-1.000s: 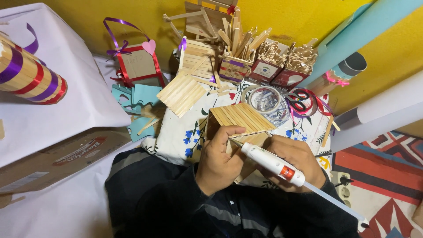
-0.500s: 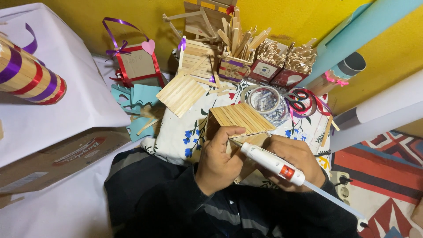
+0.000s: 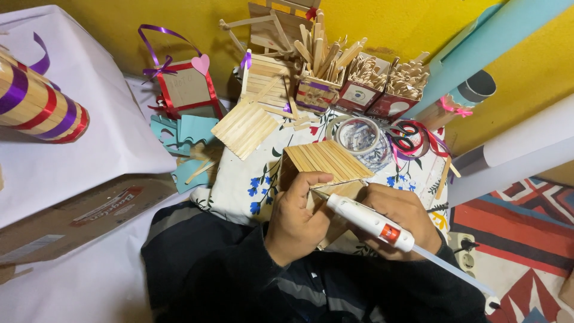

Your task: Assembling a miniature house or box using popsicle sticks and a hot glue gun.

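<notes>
Head view, looking down. Left hand (image 3: 299, 218) grips the near-left corner of a small house-shaped box of craft sticks (image 3: 326, 164), thumb on its slanted roof, fingers curled tight on the wall. Right hand (image 3: 397, 218) is wrapped closed around a white glue gun (image 3: 371, 220) with a red-orange label band; the nozzle tip touches the box's near edge just beside the left thumb, and a clear glue stick juts out the back toward the lower right. The box sits on a floral cloth (image 3: 251, 185) over the lap, at the cloth's near edge.

Packages: three small square boxes stand in a row at the cloth's far edge, stuffed with loose sticks, one brownish with a purple band (image 3: 314, 93), two red with round white labels (image 3: 362, 93). A red-edged brown gift box with a pink heart and purple ribbon (image 3: 188, 90) stands far left. A brown carton with a red oval label (image 3: 78, 218) lies left, under white paper.

Around: flat stick panel (image 3: 245, 127), tape roll (image 3: 357, 134), red-handled scissors (image 3: 409, 133), teal paper cutouts (image 3: 182, 137), a purple-red striped cylinder (image 3: 36, 104) at left, teal and white paper rolls (image 3: 478, 54) at right.
</notes>
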